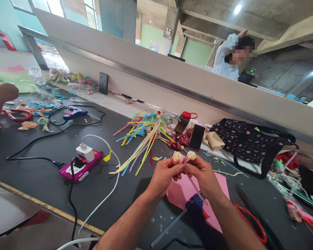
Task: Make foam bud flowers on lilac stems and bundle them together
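My left hand (165,173) and my right hand (202,173) meet above a pink sheet (177,194), thumbs and fingertips pinched together. A small cream-yellow craft flower (191,155) rises from the right fingers, its pale pink stem (193,183) hanging below them. From my left fingers pokes a similar craft flower (177,157); its stem is hidden. A blue glue gun (197,203) lies on the pink sheet under my right forearm, with a clear glue stick (169,227) beside it.
Colorful fuzzy stems (143,142) lie piled ahead. Red-handled scissors (258,225) rest at right, near a dark patterned bag (246,146). A phone (197,137) leans by a red-capped bottle (184,121). Left are a magenta power strip (80,168), cables and another person's hand (2,99).
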{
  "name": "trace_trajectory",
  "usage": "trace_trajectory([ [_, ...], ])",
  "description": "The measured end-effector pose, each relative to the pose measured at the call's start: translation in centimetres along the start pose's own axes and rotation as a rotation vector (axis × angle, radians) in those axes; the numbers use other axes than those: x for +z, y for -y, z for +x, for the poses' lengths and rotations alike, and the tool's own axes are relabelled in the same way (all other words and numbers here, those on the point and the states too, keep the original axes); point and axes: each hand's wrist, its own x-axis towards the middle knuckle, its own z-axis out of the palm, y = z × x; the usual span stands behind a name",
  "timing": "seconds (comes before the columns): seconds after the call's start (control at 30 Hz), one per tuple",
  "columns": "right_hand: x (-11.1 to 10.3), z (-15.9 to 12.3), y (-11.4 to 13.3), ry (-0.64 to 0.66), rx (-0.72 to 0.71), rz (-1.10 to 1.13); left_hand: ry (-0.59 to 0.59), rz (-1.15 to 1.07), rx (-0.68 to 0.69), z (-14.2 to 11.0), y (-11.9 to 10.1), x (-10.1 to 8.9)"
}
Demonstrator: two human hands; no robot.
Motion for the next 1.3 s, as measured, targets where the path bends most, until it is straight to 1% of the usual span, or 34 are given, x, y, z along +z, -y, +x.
trace_trajectory([
  [0.07, 0.1, -0.2, 0.0, 0.016, 0.027, 0.004, -0.003, -0.027, -0.012, 0.1, 0.1, -0.1],
  [0.17, 0.0, -0.3, -0.4, -0.003, 0.05, 0.004, -0.005, -0.051, -0.024, 0.2, 0.3, -0.2],
  [0.3, -0.4, -0.2, -0.9, -0.017, 0.051, -0.087, -0.017, -0.044, -0.032, 0.2, 0.3, -0.2],
  [0.43, -0.6, -0.1, -0.7, -0.011, 0.034, -0.163, -0.028, -0.047, -0.032, 0.2, 0.2, -0.2],
  [0.6, -0.7, -0.2, -0.4, -0.006, 0.042, -0.194, 0.002, -0.042, -0.044, 0.3, 0.2, -0.3],
  [0.77, -0.8, -0.4, -0.4, 0.001, 0.034, -0.207, 0.036, 0.022, -0.033, 0.2, 0.2, -0.3],
  [0.83, -0.8, -0.6, -0.5, 0.0, 0.021, -0.186, 0.059, 0.05, -0.005, 0.0, 0.0, -0.2],
  [0.97, -1.1, -1.4, -0.4, 0.044, -0.018, -0.125, 0.159, 0.108, 0.013, -0.5, -0.6, 0.0],
  [1.07, -1.4, -2.2, -0.1, 0.064, -0.086, -0.196, 0.219, 0.139, -0.018, -0.8, -0.8, 0.0],
  [1.2, -1.6, -3.2, 0.2, 0.042, -0.182, -0.321, 0.274, 0.154, -0.048, -0.7, -0.6, -0.2],
  [1.3, -1.5, -3.4, 0.1, 0.032, -0.197, -0.294, 0.28, 0.13, -0.081, -0.5, -0.4, -0.1],
])
